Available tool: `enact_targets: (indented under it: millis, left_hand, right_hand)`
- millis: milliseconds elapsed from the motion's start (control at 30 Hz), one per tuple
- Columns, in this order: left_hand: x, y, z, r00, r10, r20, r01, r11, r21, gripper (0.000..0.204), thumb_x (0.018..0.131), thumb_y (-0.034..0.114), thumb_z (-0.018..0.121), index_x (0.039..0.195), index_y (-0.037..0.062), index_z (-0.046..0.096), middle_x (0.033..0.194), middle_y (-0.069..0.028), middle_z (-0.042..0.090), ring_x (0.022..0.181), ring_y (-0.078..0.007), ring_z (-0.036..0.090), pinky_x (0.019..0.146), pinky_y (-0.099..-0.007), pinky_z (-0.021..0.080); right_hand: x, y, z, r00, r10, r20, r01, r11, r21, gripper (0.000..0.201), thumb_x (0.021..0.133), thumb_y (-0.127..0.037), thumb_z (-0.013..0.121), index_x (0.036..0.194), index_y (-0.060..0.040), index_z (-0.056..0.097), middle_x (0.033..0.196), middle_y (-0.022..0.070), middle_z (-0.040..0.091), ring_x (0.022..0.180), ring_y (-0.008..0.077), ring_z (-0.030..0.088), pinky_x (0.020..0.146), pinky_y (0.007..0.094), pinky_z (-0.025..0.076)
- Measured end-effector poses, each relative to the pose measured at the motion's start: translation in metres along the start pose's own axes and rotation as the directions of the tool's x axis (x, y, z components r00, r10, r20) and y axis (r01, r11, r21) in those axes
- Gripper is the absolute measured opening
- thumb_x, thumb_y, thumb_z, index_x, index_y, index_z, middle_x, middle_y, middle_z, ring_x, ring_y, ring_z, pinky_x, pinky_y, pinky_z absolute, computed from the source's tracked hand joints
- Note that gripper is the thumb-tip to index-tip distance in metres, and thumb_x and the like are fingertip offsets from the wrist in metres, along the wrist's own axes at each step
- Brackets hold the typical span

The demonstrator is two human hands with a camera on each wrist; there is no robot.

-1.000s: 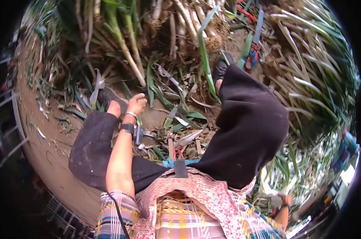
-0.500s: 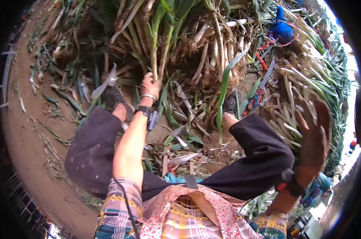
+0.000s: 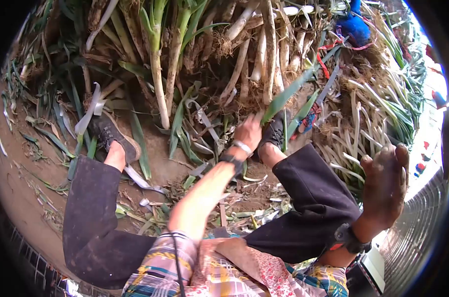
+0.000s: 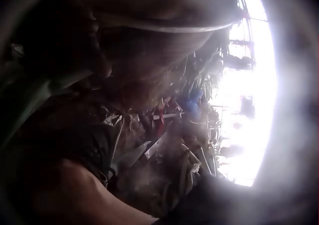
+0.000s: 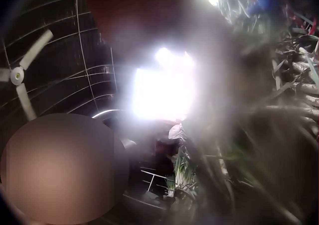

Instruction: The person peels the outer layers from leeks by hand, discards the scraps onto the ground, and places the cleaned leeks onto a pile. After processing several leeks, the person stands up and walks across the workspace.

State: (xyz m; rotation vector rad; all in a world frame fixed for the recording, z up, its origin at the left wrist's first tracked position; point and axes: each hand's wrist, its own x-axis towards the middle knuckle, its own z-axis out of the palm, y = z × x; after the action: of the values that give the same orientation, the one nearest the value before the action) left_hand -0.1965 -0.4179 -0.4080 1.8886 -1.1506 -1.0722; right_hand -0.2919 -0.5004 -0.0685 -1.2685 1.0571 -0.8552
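My left hand (image 3: 248, 132) reaches down between the feet, beside the right shoe (image 3: 273, 134) in the head view. Its fingers are at the lower end of a broad green leek leaf (image 3: 290, 96), which slants up to the right from them; the hand appears to grip it. The left wrist view, dark and blurred, also has the leaf (image 4: 30, 105) running up to the fingers. Ahead stand leek stalks (image 3: 157, 81) with rooty white ends. Raised over the right knee, my right hand (image 3: 385, 185) holds nothing visible, its fingers extended upward.
A heap of leeks (image 3: 360, 131) lies at the right, with a blue bundle (image 3: 354, 29) and a red strap (image 3: 325, 64) behind it. Loose leaves (image 3: 192, 141) litter the dirt floor (image 3: 157, 148). Wire mesh (image 3: 415, 225) borders the right side, and a fan (image 5: 18, 75) shows in the right wrist view.
My left hand has let go of the upright leek stalks and moved right to the loose leaf, which now slants more. The right hand has come up from low at the side.
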Motion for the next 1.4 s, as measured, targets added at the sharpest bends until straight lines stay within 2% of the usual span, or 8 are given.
enact_targets:
  millis: [100,233,367,467,567,733,967,1400]
  left_hand:
    - [-0.072,-0.062,-0.045,0.93,0.09,0.357,-0.19,0.948,0.255,0.025,0.079,0.005,0.046,0.1,0.0091,0.058,0.086,-0.0153,0.061,0.083,-0.0347,0.06,0.07,-0.042,0.05]
    - [-0.15,-0.116,-0.111,0.073,-0.302,0.951,-0.268,0.912,0.31,0.045,0.067,0.018,0.069,0.111,0.0091,0.06,0.109,-0.012,0.06,0.094,-0.0278,0.06,0.082,-0.0379,0.048]
    - [-0.061,-0.158,-0.17,0.922,-0.012,0.386,0.002,1.0,0.028,0.023,0.068,0.017,0.07,0.087,0.0059,0.065,0.094,-0.0082,0.065,0.081,-0.0213,0.062,0.076,-0.0333,0.049]
    - [0.009,-0.122,-0.205,0.802,-0.063,-0.594,0.247,0.94,0.234,0.047,0.071,0.034,0.069,0.103,0.0053,0.051,0.093,-0.0177,0.061,0.086,-0.0309,0.061,0.069,-0.0399,0.048]
    - [0.056,-0.155,-0.157,0.711,-0.249,-0.658,0.413,0.905,0.104,0.067,0.069,0.047,0.068,0.113,0.0014,0.046,0.1,-0.0244,0.06,0.092,-0.0372,0.06,0.077,-0.0444,0.047]
    - [-0.016,-0.035,-0.17,0.95,-0.311,-0.003,0.136,0.424,-0.896,0.028,0.081,0.029,0.067,0.093,0.007,0.054,0.063,-0.0019,0.052,0.044,-0.01,0.05,0.038,-0.024,0.044]
    - [-0.1,0.114,-0.182,0.978,0.189,0.086,0.139,-0.285,-0.948,0.019,0.087,0.013,0.057,0.104,0.0087,0.05,0.06,0.0088,0.044,0.045,-0.0028,0.044,0.038,-0.0192,0.04]
    - [-0.256,0.155,-0.202,0.978,0.173,-0.119,-0.195,0.533,-0.823,0.029,0.086,0.032,0.061,0.098,0.0086,0.049,0.07,0.0036,0.046,0.057,-0.0052,0.044,0.047,-0.0212,0.037]
  right_hand:
    - [-0.005,-0.002,-0.005,1.0,-0.005,0.001,0.005,1.0,-0.019,0.046,0.088,-0.024,0.051,0.124,0.0017,0.041,0.103,0.0126,0.05,0.087,0.0197,0.05,0.078,0.04,0.044]
    - [-0.018,-0.005,-0.005,1.0,-0.024,-0.017,0.023,0.999,-0.03,0.045,0.088,-0.025,0.051,0.124,0.0022,0.041,0.096,0.0096,0.048,0.084,0.0165,0.047,0.073,0.0359,0.042]
    - [-0.027,-0.01,0.01,0.997,-0.062,0.053,0.063,0.998,-0.025,0.041,0.087,-0.02,0.052,0.12,0.0041,0.044,0.092,0.01,0.05,0.081,0.0153,0.048,0.072,0.0342,0.043]
    - [-0.022,-0.019,0.035,0.999,-0.025,0.045,0.02,0.993,0.114,0.035,0.086,-0.014,0.054,0.115,0.0052,0.049,0.085,0.0097,0.053,0.07,0.0135,0.05,0.072,0.0325,0.045]
    - [-0.018,-0.017,0.043,0.998,0.041,0.044,-0.046,0.991,0.124,0.033,0.088,-0.011,0.052,0.117,0.0054,0.048,0.091,0.0122,0.057,0.075,0.014,0.056,0.068,0.0284,0.048]
    - [-0.013,-0.019,0.067,0.988,0.081,0.131,-0.097,0.988,0.117,0.033,0.088,-0.012,0.053,0.116,0.006,0.049,0.09,0.0119,0.059,0.077,0.0152,0.059,0.07,0.0259,0.049]
    - [-0.02,-0.014,0.106,0.949,0.101,0.299,-0.127,0.99,0.068,0.034,0.089,-0.014,0.054,0.119,0.0007,0.05,0.099,0.0092,0.06,0.088,0.0138,0.059,0.076,0.0263,0.047]
    - [0.004,0.043,0.15,0.881,-0.024,0.472,-0.212,0.873,0.439,0.042,0.092,-0.028,0.048,0.128,-0.0072,0.043,0.104,0.0063,0.058,0.084,0.0166,0.057,0.07,0.0286,0.05]
